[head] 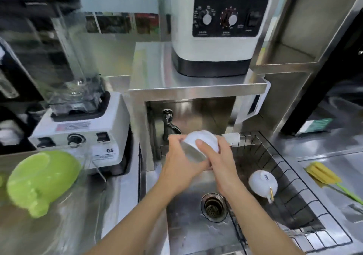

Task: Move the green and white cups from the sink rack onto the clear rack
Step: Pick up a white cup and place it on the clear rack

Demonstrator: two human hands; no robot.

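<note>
**Hands hold a white cup over the sink**

Hands meet above the steel sink (188, 233), both closed around one white cup (200, 143). The left hand (179, 163) wraps the cup's lower side from the left, and the right hand (218, 160) covers it from the right with the thumb laid across its white wall. The cup is tilted, its base pointing up and away toward the tap (169, 124) just behind it.

A second white cup (262, 184) lies upside down in the black wire sink rack (290, 178), which sits in the right part of the sink; its handle (with a gold-coloured strip) points toward the near edge. The drain (214, 207) is just left of the rack.

On the counter to the left, a green cup (42, 178) rests upside down, handle toward the near side, on what looks like a clear rack (92, 168) (its edges are faint and blurred, so the exact outline is hard to tell). A white blender (84, 131) stands behind it. On the right counter lies a yellow sponge brush (324, 174) with a green handle.
</note>
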